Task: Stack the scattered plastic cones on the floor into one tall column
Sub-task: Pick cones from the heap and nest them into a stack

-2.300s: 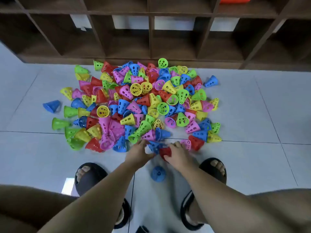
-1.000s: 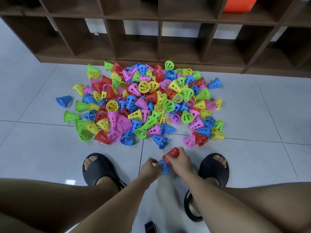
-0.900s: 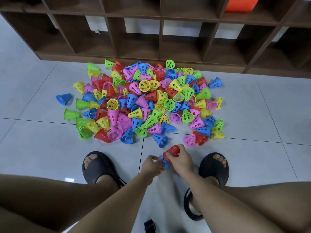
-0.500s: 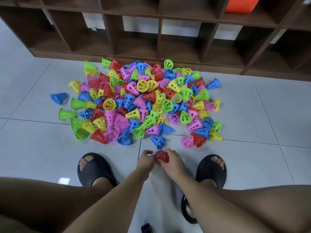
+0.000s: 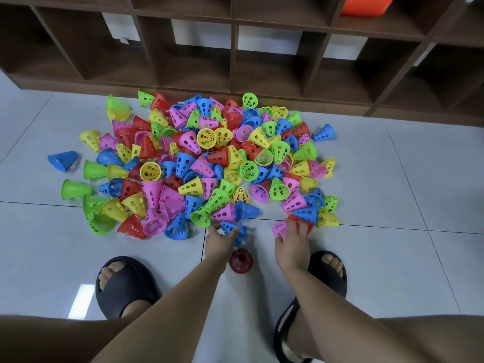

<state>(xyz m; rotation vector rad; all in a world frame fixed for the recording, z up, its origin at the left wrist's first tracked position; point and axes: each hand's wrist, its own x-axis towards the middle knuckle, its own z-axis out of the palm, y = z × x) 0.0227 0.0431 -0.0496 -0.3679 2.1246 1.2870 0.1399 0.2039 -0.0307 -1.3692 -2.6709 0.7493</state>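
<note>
Red cone (image 5: 241,260) (upright) sits between left hand (image 5: 219,241) gripping blue cone (image 5: 234,227), right hand (image 5: 291,243) pinching pink cone (image 5: 279,228).

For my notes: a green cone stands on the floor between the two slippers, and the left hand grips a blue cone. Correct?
Only the colour is wrong. In the head view the standing cone between the slippers is red, not green; the left hand does grip a blue cone.
</note>
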